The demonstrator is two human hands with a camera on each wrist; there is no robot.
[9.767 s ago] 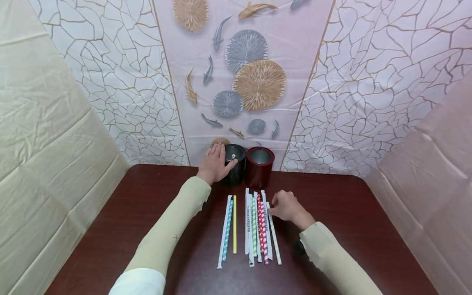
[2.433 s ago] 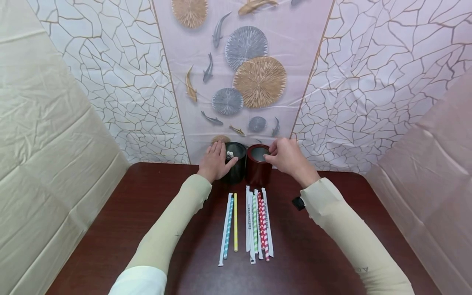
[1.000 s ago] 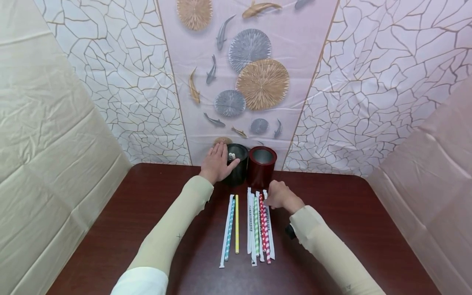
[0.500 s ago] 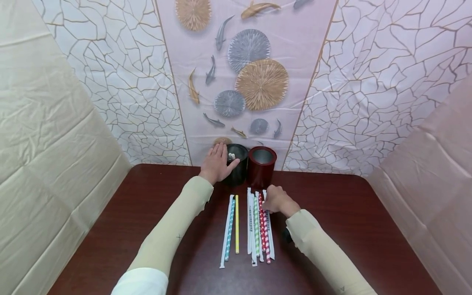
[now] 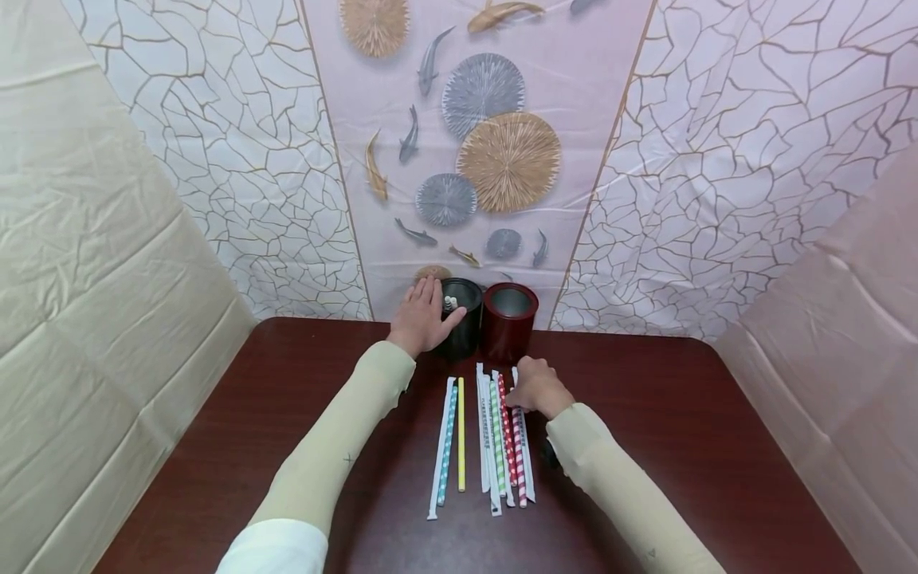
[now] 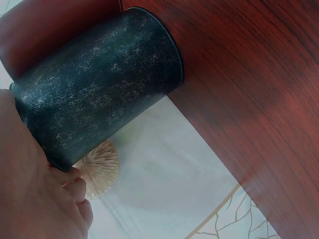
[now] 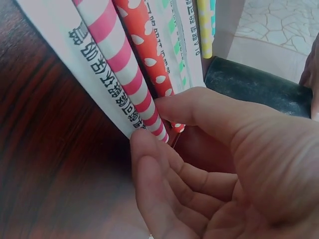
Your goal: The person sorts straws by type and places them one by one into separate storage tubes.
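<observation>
My left hand (image 5: 421, 319) rests against the rim of a black canister (image 5: 460, 339), fingers straight and thumb stretched over the front of its rim. White straw ends (image 5: 449, 303) show inside the canister. My right hand (image 5: 539, 388) pinches the far end of a pink-and-white striped paper straw (image 7: 119, 55) between thumb and fingertips. On one side of it lies a white wrapped straw (image 7: 94, 69), on the other a red straw with white hearts (image 7: 142, 40). Green-striped straw (image 5: 496, 446) and more wrapped straws lie to the left, side by side on the table.
A dark red canister (image 5: 508, 339) stands touching the black one at the table's back edge. Left of the middle lie a yellow straw (image 5: 461, 438), a blue dotted straw (image 5: 448, 450) and a wrapped straw (image 5: 438, 470). Patterned cloth (image 5: 502, 239) hangs behind the table.
Since the oldest frame, a pale patterned straw has left the right end of the row, and more straw ends show in the black canister. Lately my right hand has reached the pink-striped straw; neighbouring straws shifted slightly.
</observation>
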